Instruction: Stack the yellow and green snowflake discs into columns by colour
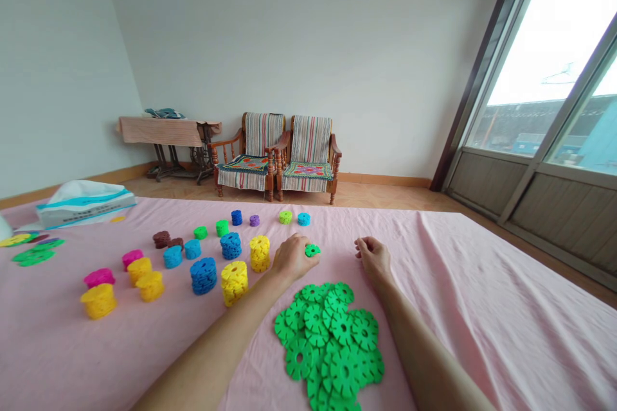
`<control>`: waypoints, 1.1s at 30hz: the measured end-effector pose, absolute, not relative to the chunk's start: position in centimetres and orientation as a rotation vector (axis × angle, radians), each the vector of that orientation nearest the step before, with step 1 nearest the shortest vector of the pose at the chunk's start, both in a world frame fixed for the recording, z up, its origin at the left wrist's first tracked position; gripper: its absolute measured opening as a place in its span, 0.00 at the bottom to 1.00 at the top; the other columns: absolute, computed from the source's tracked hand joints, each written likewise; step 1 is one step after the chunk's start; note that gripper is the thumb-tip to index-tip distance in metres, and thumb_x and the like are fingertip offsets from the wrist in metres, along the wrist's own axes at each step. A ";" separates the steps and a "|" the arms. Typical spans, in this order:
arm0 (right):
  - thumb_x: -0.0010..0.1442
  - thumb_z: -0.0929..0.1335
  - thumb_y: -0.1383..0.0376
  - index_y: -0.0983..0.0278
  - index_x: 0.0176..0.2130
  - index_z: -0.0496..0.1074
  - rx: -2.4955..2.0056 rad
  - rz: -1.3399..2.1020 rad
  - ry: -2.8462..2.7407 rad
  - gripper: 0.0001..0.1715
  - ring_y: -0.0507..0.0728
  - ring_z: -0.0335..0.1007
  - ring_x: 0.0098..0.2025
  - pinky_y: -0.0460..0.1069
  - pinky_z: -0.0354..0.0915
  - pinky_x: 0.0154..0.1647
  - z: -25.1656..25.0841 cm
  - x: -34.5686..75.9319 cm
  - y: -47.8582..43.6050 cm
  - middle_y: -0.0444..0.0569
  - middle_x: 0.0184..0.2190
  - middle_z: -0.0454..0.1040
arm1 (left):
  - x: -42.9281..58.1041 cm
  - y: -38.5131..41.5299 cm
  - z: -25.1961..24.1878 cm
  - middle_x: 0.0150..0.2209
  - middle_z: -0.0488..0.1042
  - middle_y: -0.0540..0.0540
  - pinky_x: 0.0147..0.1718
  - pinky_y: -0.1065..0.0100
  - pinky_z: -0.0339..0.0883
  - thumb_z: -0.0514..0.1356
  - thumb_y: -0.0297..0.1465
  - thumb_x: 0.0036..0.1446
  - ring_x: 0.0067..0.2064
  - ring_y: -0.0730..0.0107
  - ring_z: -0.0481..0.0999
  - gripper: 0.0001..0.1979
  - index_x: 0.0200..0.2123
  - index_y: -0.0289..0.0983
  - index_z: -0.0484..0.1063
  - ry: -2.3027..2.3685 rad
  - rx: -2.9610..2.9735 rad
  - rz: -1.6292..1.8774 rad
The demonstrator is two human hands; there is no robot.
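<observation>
My left hand (292,257) is closed around a green snowflake disc (313,250), held just above the cloth by fingers and thumb. Whether more than one disc is in that grip is hidden. To its right, my right hand (376,259) hovers with curled fingers, and nothing shows in it. Between my forearms lies a loose, overlapping pile of green notched discs (341,329). Left of my left hand stand yellow disc stacks (260,253) and blue disc stacks (203,276). Beyond the hands sit a small lime green stack (285,217) and a light blue stack (303,219).
A pink cloth (463,321) covers the table. Farther left are orange stacks (99,300), magenta stacks (99,278) and brown stacks (161,239). Loose discs (38,254) and a tissue pack (87,204) lie at the left edge. Two wooden armchairs (308,154) stand beyond.
</observation>
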State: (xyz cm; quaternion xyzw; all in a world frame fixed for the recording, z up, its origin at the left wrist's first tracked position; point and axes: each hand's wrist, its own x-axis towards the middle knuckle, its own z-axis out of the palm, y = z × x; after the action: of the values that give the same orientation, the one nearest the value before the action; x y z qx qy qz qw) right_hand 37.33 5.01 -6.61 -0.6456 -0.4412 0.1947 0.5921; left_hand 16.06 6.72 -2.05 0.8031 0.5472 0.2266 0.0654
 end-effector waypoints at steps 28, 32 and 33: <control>0.49 0.64 0.53 0.65 0.24 0.72 -1.501 0.429 -1.051 0.17 0.55 0.71 0.21 0.47 0.62 0.23 -6.3 37.0 4.7 0.47 0.19 0.73 | 19.3 1.4 -1.0 0.35 0.75 0.43 0.35 0.64 0.67 0.66 0.44 0.40 0.38 0.55 0.76 0.18 0.33 0.39 0.77 0.996 2.719 0.362; 0.49 0.64 0.54 0.64 0.24 0.72 -1.506 0.425 -1.053 0.17 0.55 0.71 0.21 0.47 0.62 0.23 -6.3 37.1 4.7 0.48 0.20 0.74 | 19.5 1.3 -0.5 0.32 0.76 0.45 0.34 0.66 0.67 0.66 0.40 0.38 0.36 0.57 0.76 0.14 0.29 0.39 0.77 1.057 2.707 0.447; 0.49 0.64 0.54 0.64 0.24 0.72 -1.508 0.424 -1.053 0.17 0.56 0.71 0.21 0.47 0.62 0.24 -6.3 37.1 4.7 0.48 0.20 0.74 | 19.3 1.5 -0.3 0.32 0.76 0.46 0.34 0.66 0.67 0.66 0.40 0.39 0.36 0.58 0.76 0.13 0.30 0.40 0.77 1.085 2.693 0.487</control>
State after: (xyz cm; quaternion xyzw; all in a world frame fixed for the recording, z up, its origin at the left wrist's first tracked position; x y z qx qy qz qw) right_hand 37.09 4.72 -6.32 -0.6468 -0.4518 0.1819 0.5869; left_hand 19.35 1.53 -0.28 0.9103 0.3666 0.1647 0.0988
